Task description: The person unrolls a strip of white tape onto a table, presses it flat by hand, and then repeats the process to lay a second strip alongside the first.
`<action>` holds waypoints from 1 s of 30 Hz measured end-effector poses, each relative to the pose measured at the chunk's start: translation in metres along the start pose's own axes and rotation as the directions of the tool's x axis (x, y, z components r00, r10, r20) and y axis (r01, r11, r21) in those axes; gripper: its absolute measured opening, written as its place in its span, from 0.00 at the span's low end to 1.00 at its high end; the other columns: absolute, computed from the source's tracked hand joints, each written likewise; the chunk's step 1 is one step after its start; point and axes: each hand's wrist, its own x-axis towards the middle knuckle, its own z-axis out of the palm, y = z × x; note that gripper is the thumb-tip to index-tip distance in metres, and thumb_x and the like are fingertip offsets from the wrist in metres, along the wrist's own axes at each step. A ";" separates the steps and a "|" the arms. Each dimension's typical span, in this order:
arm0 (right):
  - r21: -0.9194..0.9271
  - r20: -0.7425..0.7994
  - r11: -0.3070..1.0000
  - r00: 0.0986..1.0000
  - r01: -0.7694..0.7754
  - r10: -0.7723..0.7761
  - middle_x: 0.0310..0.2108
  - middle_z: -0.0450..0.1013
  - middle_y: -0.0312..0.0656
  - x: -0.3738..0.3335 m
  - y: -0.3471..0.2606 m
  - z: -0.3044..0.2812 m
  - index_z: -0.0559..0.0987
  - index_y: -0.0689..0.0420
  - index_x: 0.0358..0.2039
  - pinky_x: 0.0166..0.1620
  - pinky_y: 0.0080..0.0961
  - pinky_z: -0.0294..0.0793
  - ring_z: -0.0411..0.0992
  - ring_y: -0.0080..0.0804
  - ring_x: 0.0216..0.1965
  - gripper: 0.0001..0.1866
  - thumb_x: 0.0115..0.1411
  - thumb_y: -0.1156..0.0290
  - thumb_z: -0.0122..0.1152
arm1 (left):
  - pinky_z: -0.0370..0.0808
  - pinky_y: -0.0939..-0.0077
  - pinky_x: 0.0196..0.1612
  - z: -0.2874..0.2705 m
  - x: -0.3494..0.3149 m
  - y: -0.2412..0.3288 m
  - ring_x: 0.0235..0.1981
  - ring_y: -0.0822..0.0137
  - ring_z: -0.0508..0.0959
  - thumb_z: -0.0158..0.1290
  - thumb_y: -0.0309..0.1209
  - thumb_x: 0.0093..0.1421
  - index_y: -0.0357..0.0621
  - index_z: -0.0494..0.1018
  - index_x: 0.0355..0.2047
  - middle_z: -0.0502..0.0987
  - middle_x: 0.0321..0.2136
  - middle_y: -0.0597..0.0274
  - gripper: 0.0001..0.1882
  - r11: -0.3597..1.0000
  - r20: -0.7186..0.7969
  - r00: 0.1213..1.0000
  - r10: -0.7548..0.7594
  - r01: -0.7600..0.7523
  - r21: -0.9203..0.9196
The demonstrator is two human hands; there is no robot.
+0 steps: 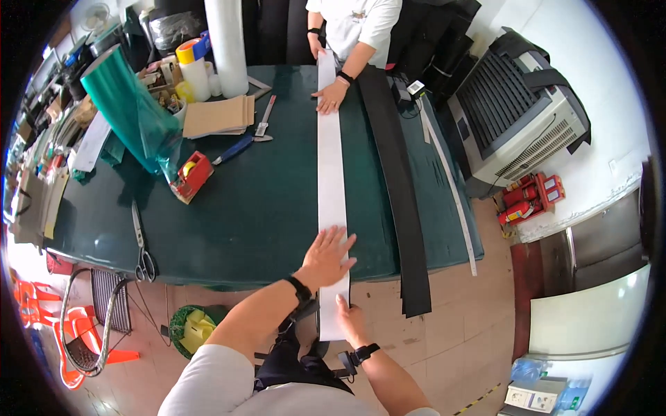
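A long white strip (331, 177) runs lengthwise across the dark green table, its near end hanging past the front edge. My left hand (327, 258) lies on the strip just inside that edge, palm down with fingers spread. Close to the strip's near end, my right hand (352, 324) grips its right edge, thumb on top and fingers partly hidden beneath. Across the table, a person in a white top presses one hand (331, 97) on the strip and holds its far end with the other (316, 48). To the right lies a stack of black strips (397, 180).
Left on the table (236, 229) are scissors (142, 243), a red tape dispenser (191, 177), a blue-handled knife (236, 149), brown cardboard sheets (218, 116) and a green film roll (121, 104). A long ruler-like strip (451, 184) lies right. Below stands a green bin (182, 333).
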 end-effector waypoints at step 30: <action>0.229 0.066 0.973 0.998 -0.026 0.011 0.23 0.76 0.51 -0.031 0.034 0.004 0.79 0.72 0.26 0.34 0.37 0.72 0.76 0.43 0.28 0.43 0.59 0.32 0.53 | 0.74 0.55 0.52 -0.083 -0.149 0.031 0.50 0.48 0.78 0.48 0.56 0.64 0.33 0.77 0.48 0.79 0.44 0.38 0.34 0.691 0.315 0.867 -0.386 0.499 -0.524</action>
